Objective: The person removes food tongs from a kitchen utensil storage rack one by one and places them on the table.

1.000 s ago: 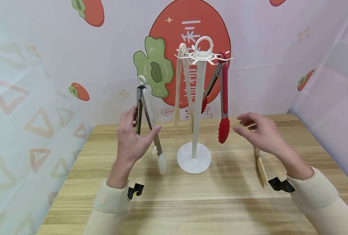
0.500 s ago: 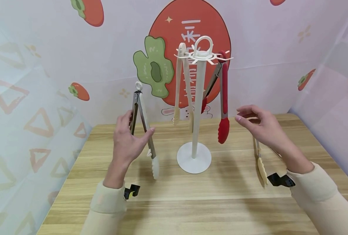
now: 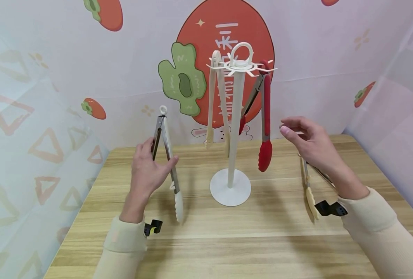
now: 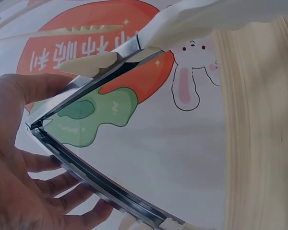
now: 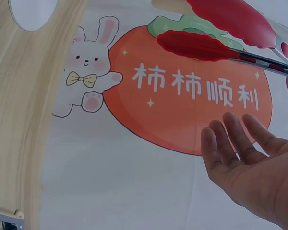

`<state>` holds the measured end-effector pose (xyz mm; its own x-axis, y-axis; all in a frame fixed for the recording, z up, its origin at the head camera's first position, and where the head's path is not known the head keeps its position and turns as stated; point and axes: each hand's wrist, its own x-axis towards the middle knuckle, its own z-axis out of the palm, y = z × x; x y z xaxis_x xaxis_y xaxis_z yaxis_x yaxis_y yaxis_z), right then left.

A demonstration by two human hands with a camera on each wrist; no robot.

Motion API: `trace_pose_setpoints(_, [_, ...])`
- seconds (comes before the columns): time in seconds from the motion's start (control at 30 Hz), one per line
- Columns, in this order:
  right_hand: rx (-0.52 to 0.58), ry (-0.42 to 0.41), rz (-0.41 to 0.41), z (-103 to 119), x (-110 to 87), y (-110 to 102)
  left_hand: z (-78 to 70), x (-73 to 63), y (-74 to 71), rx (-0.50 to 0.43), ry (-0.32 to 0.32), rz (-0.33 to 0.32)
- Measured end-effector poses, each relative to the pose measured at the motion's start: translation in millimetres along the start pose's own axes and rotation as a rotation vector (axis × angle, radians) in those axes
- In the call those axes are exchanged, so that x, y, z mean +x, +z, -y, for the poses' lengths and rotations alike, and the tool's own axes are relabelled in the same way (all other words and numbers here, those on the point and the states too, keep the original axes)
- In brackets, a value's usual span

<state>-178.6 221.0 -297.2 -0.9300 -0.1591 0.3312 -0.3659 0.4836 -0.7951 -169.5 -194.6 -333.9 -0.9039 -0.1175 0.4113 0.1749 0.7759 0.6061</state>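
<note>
Metal tongs with white scalloped tips point(image 3: 178, 205) are in my left hand point(image 3: 145, 170), thumb against one arm and fingers along the other. Their arms are spread in a V, hinge and ring uppermost; the left wrist view shows the hinge point(image 4: 34, 125) close to my palm. My right hand point(image 3: 311, 143) hovers with loosely bent fingers and holds nothing, right of the red tongs point(image 3: 266, 112). Below it, tongs with cream tips point(image 3: 311, 199) lie on the table, partly hidden by that hand and forearm. In the right wrist view my right palm point(image 5: 259, 177) faces up.
Mid-table stands a white rack point(image 3: 231, 162) on a round base, with radiating hooks at its top. Beige tongs point(image 3: 211, 104) hang on its left side, the red ones on its right. A printed cloth wall point(image 3: 133, 66) closes off the back of the wooden table point(image 3: 227, 252).
My left hand has moved down and left with the white-tipped tongs, farther from the rack. The right hand has risen and shifted slightly right, baring more of the cream-tipped tongs.
</note>
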Motion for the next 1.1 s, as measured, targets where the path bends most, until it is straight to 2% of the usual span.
trace_pose_setpoints(0.23, [0.020,-0.032,-0.001,3.7,4.8,2.3,4.8,0.3,-1.2,0.059,-0.073,0.074])
trace_pose_setpoints(0.53, [0.057,-0.065,0.025,7.3,9.6,3.7,9.9,0.9,-4.1,0.098,-0.139,0.123])
trace_pose_setpoints(0.73, [0.056,-0.062,0.026,13.0,11.2,5.4,12.3,1.5,-7.4,0.129,-0.149,0.135])
trace_pose_setpoints(1.1, [0.061,-0.087,0.024,15.0,14.6,6.7,17.2,2.5,-13.0,0.211,-0.225,0.145])
